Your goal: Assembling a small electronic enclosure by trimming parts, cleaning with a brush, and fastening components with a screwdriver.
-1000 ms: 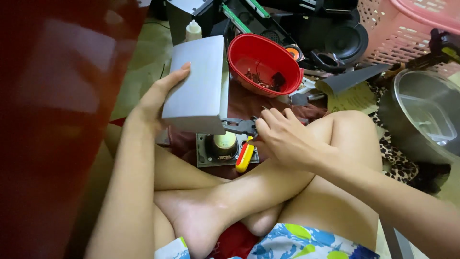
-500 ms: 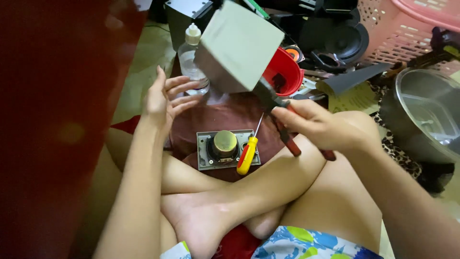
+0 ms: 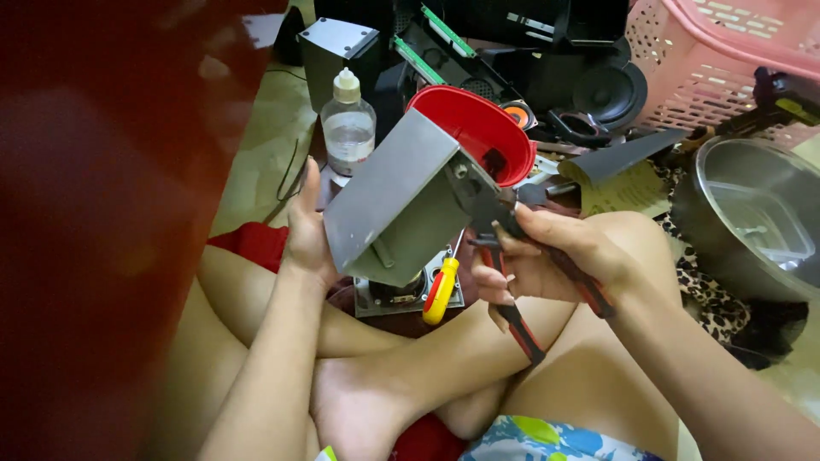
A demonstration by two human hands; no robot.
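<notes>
Your left hand (image 3: 306,229) is propping up the tilted grey metal box (image 3: 400,201), palm against its side. Your right hand (image 3: 547,260) is clenched on the red-handled pliers (image 3: 512,256), nose biting the box's corner, just above the yellow screwdriver (image 3: 438,288).

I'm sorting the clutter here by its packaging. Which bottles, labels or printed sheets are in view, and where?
Bottle: clear plastic with cream cap, upright on floor behind the grey metal box.
Printed sheet: yellowish paper, flat on floor right of the red bowl.
No screens or signs visible.

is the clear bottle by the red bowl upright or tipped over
Upright: the clear bottle stands on its base on the floor with its pale cap on top, behind the grey metal box.
</notes>
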